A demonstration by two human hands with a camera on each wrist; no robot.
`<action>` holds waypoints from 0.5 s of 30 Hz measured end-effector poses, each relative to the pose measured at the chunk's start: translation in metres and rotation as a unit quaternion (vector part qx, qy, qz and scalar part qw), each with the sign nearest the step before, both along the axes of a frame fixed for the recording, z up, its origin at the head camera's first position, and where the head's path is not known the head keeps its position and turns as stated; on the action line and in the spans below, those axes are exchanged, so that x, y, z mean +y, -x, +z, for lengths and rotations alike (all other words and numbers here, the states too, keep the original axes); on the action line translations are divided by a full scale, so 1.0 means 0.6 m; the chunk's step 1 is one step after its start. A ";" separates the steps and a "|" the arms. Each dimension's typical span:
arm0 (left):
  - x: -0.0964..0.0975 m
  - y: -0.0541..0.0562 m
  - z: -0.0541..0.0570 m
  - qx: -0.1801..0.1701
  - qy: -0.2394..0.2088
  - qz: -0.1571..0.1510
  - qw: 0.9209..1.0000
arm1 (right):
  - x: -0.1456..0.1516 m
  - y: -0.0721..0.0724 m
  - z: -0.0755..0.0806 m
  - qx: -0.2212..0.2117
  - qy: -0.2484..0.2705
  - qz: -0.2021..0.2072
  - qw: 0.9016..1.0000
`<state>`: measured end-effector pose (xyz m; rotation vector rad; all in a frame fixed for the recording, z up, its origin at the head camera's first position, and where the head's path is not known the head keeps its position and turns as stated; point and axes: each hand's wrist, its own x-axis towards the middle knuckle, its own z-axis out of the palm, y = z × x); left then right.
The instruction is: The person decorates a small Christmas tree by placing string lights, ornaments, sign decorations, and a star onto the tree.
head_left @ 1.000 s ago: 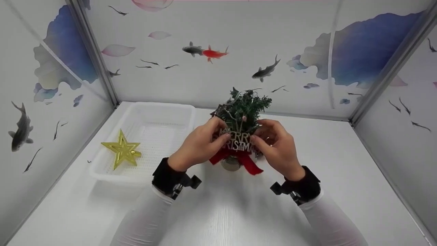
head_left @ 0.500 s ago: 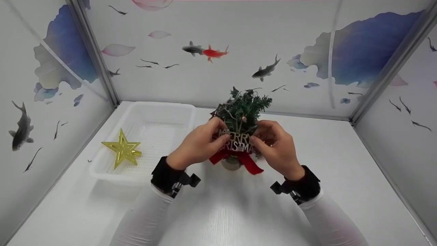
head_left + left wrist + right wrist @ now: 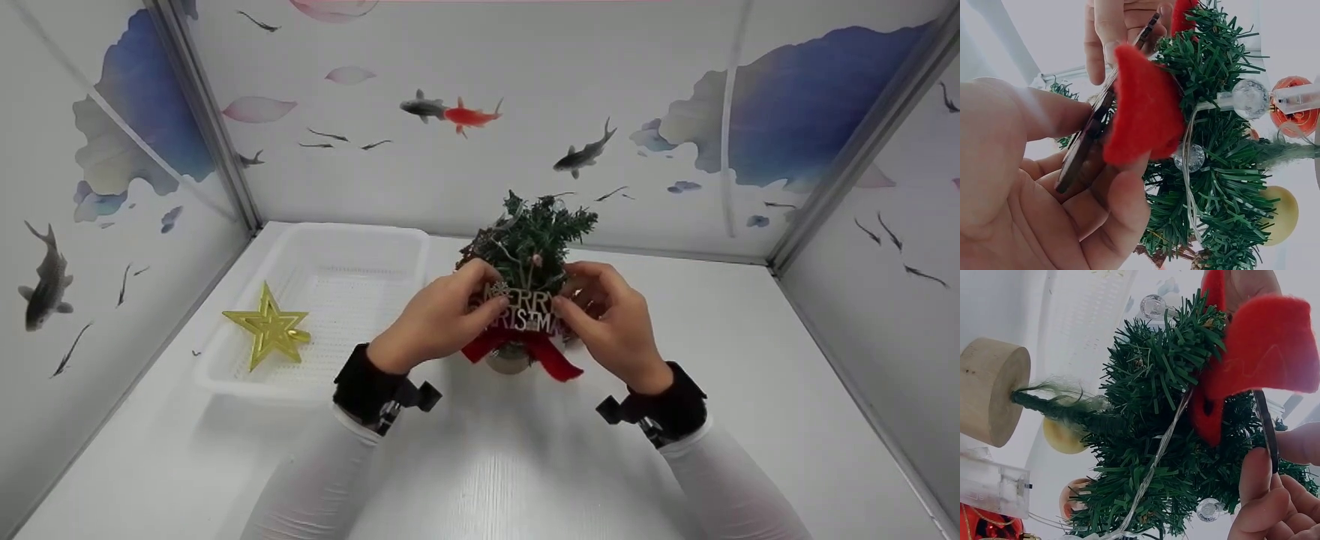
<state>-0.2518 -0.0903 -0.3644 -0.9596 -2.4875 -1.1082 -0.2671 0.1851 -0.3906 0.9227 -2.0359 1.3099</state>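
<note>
A small green Christmas tree (image 3: 546, 236) stands upright on a round wooden base (image 3: 994, 391). At its front is a "Merry Christmas" sign (image 3: 525, 309) with a red felt bow (image 3: 551, 358) below it. My left hand (image 3: 442, 315) pinches the sign's left end between thumb and fingers; in the left wrist view that hand (image 3: 1072, 191) also has fingertips against the red felt. The right hand (image 3: 611, 322) pinches the sign's other end, and in the right wrist view its fingers (image 3: 1258, 478) are at the sign's dark edge. Light bulbs (image 3: 1249, 98) and baubles (image 3: 1279, 215) hang among the branches.
Left of the tree sits a white plastic basket (image 3: 382, 236) holding a gold star (image 3: 270, 328). A clear battery box (image 3: 996, 486) with thin wires is beside the tree's base. Printed panels (image 3: 480, 172) enclose the white table (image 3: 750, 420) at the back and sides.
Both hands keep their grip on the sign. The sign and bow have shifted very slightly to the right; the basket and star stay put.
</note>
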 end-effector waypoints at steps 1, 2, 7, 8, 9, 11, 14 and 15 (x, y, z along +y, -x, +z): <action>0.000 0.000 0.000 0.001 0.000 0.001 1.000 | 0.000 0.000 0.000 -0.001 -0.001 -0.001 1.000; 0.000 0.000 0.000 0.001 0.000 0.001 1.000 | 0.001 0.000 -0.001 -0.001 -0.002 -0.002 1.000; 0.000 -0.001 0.000 0.003 0.005 0.004 1.000 | 0.001 -0.002 0.001 -0.006 -0.004 -0.005 1.000; 0.000 0.000 -0.001 0.003 0.006 0.005 1.000 | 0.001 -0.002 0.001 -0.007 -0.004 -0.005 1.000; -0.001 -0.001 0.000 0.002 0.008 0.006 1.000 | 0.001 -0.002 0.001 -0.010 -0.003 -0.004 1.000; -0.001 -0.001 0.000 0.000 0.011 0.007 1.000 | 0.000 -0.002 0.001 -0.013 -0.003 -0.002 1.000; -0.003 -0.001 0.000 -0.003 0.015 0.008 1.000 | 0.000 -0.002 0.000 -0.018 -0.002 0.005 1.000; -0.003 -0.002 0.000 -0.004 0.017 0.007 1.000 | 0.000 -0.002 -0.001 -0.020 -0.002 0.007 1.000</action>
